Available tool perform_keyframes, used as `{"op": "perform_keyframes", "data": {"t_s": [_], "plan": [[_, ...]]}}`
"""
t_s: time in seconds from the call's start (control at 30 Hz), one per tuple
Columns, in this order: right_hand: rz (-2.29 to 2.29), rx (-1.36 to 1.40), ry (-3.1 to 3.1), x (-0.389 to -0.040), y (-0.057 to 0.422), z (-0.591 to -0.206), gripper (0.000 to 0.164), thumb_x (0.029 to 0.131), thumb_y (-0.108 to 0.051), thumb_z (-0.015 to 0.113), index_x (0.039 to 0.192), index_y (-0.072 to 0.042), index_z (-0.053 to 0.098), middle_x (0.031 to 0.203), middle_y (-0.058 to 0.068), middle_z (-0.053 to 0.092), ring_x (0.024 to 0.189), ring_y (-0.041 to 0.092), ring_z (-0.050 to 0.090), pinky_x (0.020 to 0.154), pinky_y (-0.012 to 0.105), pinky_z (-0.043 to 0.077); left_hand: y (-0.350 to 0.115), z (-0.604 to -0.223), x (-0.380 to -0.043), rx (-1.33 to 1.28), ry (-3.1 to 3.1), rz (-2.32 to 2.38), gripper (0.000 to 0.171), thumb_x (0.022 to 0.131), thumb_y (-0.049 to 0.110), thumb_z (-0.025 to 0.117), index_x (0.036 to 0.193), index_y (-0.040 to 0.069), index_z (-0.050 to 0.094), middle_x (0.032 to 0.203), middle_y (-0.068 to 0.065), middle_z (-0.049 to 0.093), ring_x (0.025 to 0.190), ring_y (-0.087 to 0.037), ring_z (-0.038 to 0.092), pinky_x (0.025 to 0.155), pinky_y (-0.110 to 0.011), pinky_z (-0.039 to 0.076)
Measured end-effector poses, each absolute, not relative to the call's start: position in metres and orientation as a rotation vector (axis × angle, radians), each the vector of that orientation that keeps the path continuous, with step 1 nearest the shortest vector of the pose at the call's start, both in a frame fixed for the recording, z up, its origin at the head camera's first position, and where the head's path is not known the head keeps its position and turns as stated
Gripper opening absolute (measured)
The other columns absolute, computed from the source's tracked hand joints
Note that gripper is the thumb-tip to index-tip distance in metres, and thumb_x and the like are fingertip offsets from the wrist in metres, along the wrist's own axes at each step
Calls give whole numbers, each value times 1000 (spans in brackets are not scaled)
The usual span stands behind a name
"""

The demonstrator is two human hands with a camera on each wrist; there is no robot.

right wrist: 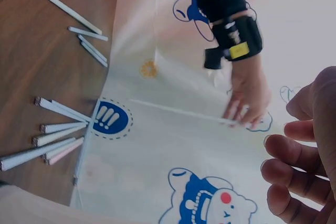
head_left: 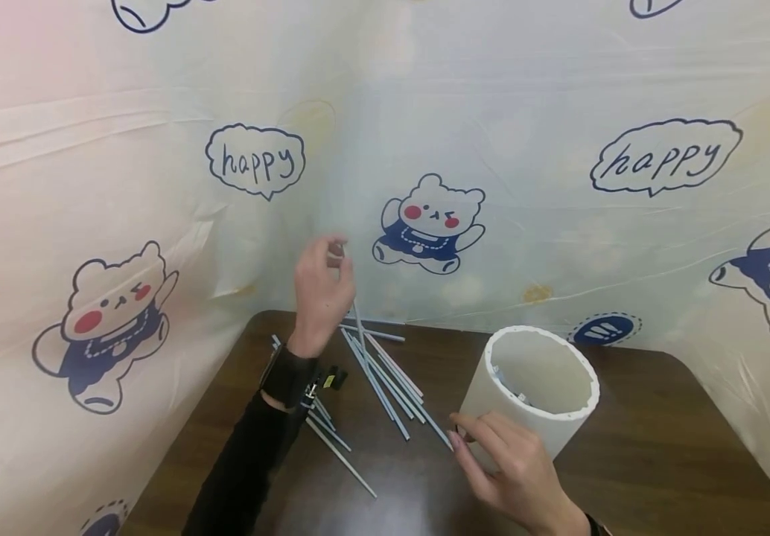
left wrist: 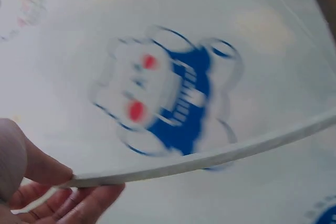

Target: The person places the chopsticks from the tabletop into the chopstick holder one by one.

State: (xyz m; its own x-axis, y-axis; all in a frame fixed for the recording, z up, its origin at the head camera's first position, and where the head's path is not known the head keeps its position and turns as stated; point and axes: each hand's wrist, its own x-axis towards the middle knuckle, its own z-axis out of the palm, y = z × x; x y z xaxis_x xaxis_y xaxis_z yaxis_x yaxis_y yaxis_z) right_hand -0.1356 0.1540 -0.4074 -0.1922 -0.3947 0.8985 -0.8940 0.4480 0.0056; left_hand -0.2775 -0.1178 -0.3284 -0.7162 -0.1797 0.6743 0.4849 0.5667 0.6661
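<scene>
Raised over the far left of the table, my left hand (head_left: 323, 286) pinches a thin pale stick (left wrist: 210, 160) near one end, between thumb and fingers. The stick slants down towards a loose bundle of blue, pink and whitish sticks (head_left: 385, 380) on the table. My right hand (head_left: 508, 461) is in front of a white cylindrical bin (head_left: 485, 387), thumb and index finger apart near the end of one blue stick. In the right wrist view its fingers (right wrist: 283, 174) are loosely bent with nothing between them.
More thin sticks (head_left: 341, 458) lie on the dark wooden table (head_left: 666, 447), partly behind the left forearm. Small pale pieces (head_left: 508, 387) show inside the bin. A printed cloth (head_left: 526, 246) with bear drawings hangs round the table's back and sides.
</scene>
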Motion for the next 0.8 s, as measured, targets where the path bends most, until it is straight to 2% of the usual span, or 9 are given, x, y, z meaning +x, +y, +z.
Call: {"op": "perform_keyframes", "data": {"t_s": [0.17,0.3,0.43,0.57,0.67,0.8], "plan": [[689,1029,-1838,-136,160,-405,31,106,-29,60,99,-4,76,74,-2,69,63,6,60,57,18,49,-101,-303,-245,-407,-1889,-1160,24,101,8,66,124,0,66,109,-17,68,96,-27,73,75,-37,65],[696,971,-1883,-135,162,-404,34,106,-34,60,106,-3,76,77,-2,70,64,9,63,60,21,53,-87,-289,-217,-548,-1730,-1117,23,101,11,68,121,-1,67,109,-17,70,96,-24,74,74,-34,66],[713,951,-1874,-135,161,-401,37,105,-34,60,110,0,75,76,-2,69,63,9,62,59,22,52,-71,-282,-190,-729,-1626,-1074,23,96,0,70,118,-6,65,106,-21,69,94,-28,73,75,-32,65],[722,958,-1843,-136,157,-398,39,105,-33,61,112,3,73,73,-2,67,62,9,59,56,18,49,-57,-282,-163,-912,-1556,-1085,20,97,-3,68,115,-10,62,102,-23,67,88,-28,72,75,-26,64],[741,971,-1836,-135,155,-396,38,105,-33,62,112,3,73,72,-3,65,61,7,57,56,16,47,-48,-284,-145,-1022,-1493,-1101,17,100,0,67,112,-10,63,100,-20,66,84,-24,70,73,-19,62],[812,1029,-1818,-131,152,-394,30,106,-29,61,99,-2,72,72,-4,62,63,3,55,56,11,45,-38,-289,-128,-1125,-1418,-1084,15,97,-2,68,110,-10,63,100,-18,67,86,-20,70,74,-17,61]]}}
